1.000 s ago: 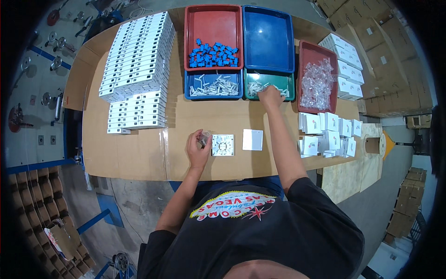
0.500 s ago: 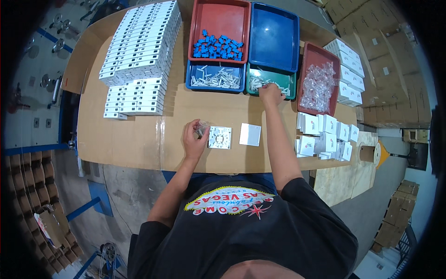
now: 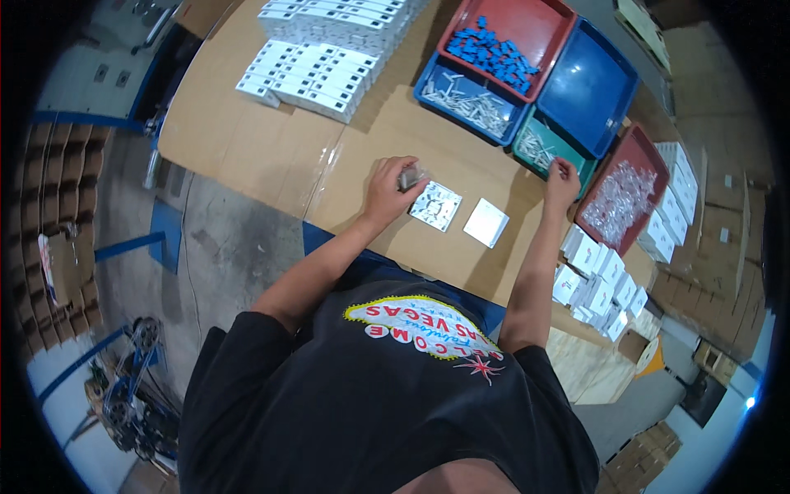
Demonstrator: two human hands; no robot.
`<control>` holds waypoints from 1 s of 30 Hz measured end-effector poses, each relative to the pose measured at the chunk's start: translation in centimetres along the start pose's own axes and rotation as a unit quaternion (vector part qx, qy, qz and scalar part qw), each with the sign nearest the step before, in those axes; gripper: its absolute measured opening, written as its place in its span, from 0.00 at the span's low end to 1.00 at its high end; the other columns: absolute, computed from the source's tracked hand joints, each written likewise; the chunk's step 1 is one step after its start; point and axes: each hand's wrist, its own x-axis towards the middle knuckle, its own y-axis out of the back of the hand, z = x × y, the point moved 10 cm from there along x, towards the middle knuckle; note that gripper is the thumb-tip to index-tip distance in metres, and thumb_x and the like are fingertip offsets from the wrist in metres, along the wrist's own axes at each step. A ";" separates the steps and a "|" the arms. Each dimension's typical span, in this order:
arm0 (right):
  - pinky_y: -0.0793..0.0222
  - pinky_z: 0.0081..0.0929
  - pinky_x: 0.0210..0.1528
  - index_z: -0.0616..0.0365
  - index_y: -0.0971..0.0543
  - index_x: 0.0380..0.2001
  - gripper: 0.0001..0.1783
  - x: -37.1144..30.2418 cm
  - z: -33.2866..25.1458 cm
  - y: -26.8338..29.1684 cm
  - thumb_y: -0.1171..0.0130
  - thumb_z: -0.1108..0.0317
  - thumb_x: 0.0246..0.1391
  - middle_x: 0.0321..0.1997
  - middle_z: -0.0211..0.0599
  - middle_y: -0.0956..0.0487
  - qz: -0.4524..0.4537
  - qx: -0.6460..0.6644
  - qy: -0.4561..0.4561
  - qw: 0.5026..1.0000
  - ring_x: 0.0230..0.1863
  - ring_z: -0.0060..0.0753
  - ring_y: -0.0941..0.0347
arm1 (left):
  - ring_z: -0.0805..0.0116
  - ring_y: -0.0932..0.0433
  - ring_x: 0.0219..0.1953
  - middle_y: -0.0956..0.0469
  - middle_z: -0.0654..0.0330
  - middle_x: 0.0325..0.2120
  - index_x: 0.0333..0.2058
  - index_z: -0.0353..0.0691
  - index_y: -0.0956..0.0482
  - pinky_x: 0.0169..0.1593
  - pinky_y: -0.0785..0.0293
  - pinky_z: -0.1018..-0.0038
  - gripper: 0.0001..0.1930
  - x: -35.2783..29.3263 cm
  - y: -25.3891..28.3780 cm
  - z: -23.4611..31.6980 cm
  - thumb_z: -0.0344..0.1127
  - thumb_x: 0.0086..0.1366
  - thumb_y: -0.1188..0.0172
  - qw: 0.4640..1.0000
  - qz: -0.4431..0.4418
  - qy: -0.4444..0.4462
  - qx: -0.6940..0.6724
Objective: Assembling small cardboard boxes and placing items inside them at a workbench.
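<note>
My left hand is closed around a small clear plastic bag, with something greyish showing in it. Just to its right lies a square white plate with dark markings and cut-outs on its face. A plain white square cover rests farther right, apart from it. My right hand hovers at the near side of the green tray, fingertips pinched together; whatever they may hold is too small to name. Small white stick-like pieces lie in that tray.
Behind are a blue tray of white pieces, a red tray with blue parts, and a larger blue tray. At right stand a red tray of clear bags and stacked white packets. White boxes are piled far left.
The whole view has turned and shifted. My right hand has drawn back from inside the green tray to its near edge. My left hand still holds the bag beside the plate.
</note>
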 end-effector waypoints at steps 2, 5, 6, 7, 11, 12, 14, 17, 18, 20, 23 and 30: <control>0.28 0.20 0.37 0.60 0.12 0.42 0.08 -2.0 -2.3 -0.7 0.32 0.72 0.59 0.34 0.32 0.13 -0.046 0.034 -0.018 0.998 0.31 0.20 0.24 | 0.53 0.21 0.48 0.18 0.54 0.44 0.49 0.39 0.18 0.52 0.23 0.62 0.22 -0.1 0.0 0.1 0.38 0.58 0.23 1.000 -0.015 -0.012 0.007; 0.30 0.16 0.35 0.61 0.13 0.42 0.07 -6.4 -5.9 -3.5 0.34 0.74 0.61 0.36 0.30 0.14 -0.137 0.102 -0.045 0.984 0.30 0.16 0.26 | 0.54 0.21 0.49 0.18 0.55 0.44 0.49 0.39 0.18 0.53 0.23 0.62 0.22 -0.2 0.1 0.1 0.39 0.58 0.23 1.000 -0.016 -0.014 0.019; 0.31 0.15 0.35 0.61 0.13 0.41 0.06 -8.2 -7.1 -5.1 0.34 0.75 0.62 0.36 0.29 0.14 -0.188 0.139 -0.052 0.971 0.31 0.14 0.27 | 0.54 0.21 0.49 0.18 0.55 0.44 0.49 0.39 0.18 0.53 0.23 0.62 0.22 -0.2 0.0 0.2 0.39 0.58 0.23 0.999 -0.024 -0.018 0.024; 0.31 0.15 0.34 0.62 0.14 0.40 0.05 -10.0 -8.1 -6.4 0.33 0.75 0.61 0.36 0.28 0.15 -0.214 0.191 -0.068 0.956 0.31 0.13 0.27 | 0.54 0.21 0.49 0.18 0.55 0.44 0.49 0.39 0.18 0.53 0.23 0.62 0.22 -0.2 -0.1 0.3 0.39 0.58 0.23 0.999 -0.026 -0.018 0.022; 0.33 0.15 0.32 0.62 0.16 0.38 0.05 -15.1 -10.9 -10.7 0.30 0.76 0.59 0.34 0.25 0.17 -0.276 0.222 -0.088 0.931 0.30 0.12 0.30 | 0.54 0.21 0.48 0.18 0.56 0.44 0.49 0.39 0.18 0.52 0.23 0.63 0.22 -0.2 0.0 0.5 0.39 0.58 0.23 0.999 -0.019 -0.024 0.017; 0.33 0.15 0.32 0.62 0.15 0.38 0.05 -16.2 -11.5 -11.6 0.30 0.76 0.59 0.33 0.25 0.17 -0.306 0.210 -0.086 0.925 0.29 0.12 0.31 | 0.54 0.21 0.48 0.18 0.56 0.43 0.49 0.39 0.18 0.51 0.23 0.62 0.22 -0.1 0.0 0.5 0.39 0.58 0.23 0.999 -0.016 -0.024 0.015; 0.33 0.15 0.32 0.62 0.15 0.39 0.05 -17.5 -12.3 -12.8 0.30 0.76 0.59 0.32 0.24 0.18 -0.336 0.198 -0.084 0.917 0.28 0.12 0.32 | 0.54 0.21 0.48 0.18 0.55 0.43 0.49 0.39 0.18 0.51 0.23 0.62 0.22 -0.2 0.0 0.7 0.38 0.58 0.23 0.999 -0.015 -0.028 0.014; 0.35 0.18 0.31 0.63 0.13 0.41 0.07 -18.9 -14.3 -14.1 0.32 0.72 0.62 0.33 0.28 0.21 -0.405 0.128 -0.034 0.904 0.29 0.15 0.32 | 0.54 0.21 0.47 0.18 0.55 0.43 0.49 0.39 0.18 0.50 0.23 0.62 0.22 -0.1 0.0 0.5 0.38 0.57 0.23 0.999 -0.014 -0.030 0.011; 0.35 0.18 0.31 0.63 0.13 0.41 0.07 -19.2 -14.5 -14.1 0.32 0.72 0.62 0.33 0.28 0.21 -0.406 0.127 -0.034 0.904 0.29 0.15 0.32 | 0.54 0.21 0.47 0.18 0.55 0.42 0.49 0.38 0.18 0.50 0.23 0.62 0.22 0.0 0.0 0.5 0.37 0.57 0.23 0.999 -0.015 -0.029 0.007; 0.34 0.21 0.32 0.63 0.13 0.41 0.08 -19.1 -15.2 -14.0 0.33 0.70 0.64 0.35 0.31 0.21 -0.390 0.179 -0.034 0.903 0.30 0.18 0.31 | 0.54 0.21 0.47 0.18 0.55 0.42 0.48 0.38 0.18 0.50 0.23 0.62 0.22 0.0 0.0 0.6 0.37 0.57 0.23 0.999 -0.012 -0.032 0.007; 0.32 0.23 0.33 0.63 0.13 0.42 0.08 -18.5 -14.1 -13.9 0.34 0.69 0.65 0.35 0.33 0.21 -0.387 0.133 -0.036 0.912 0.29 0.19 0.30 | 0.54 0.20 0.47 0.18 0.55 0.42 0.48 0.38 0.18 0.50 0.23 0.63 0.22 0.1 0.1 0.7 0.36 0.56 0.22 1.000 -0.010 -0.029 0.000; 0.28 0.24 0.36 0.62 0.13 0.43 0.09 -12.1 -13.8 -13.6 0.34 0.68 0.64 0.37 0.36 0.18 -0.332 0.079 -0.015 0.940 0.30 0.23 0.26 | 0.57 0.20 0.44 0.18 0.55 0.42 0.48 0.36 0.17 0.48 0.22 0.65 0.22 0.1 0.3 0.7 0.35 0.56 0.22 1.000 -0.017 -0.020 0.007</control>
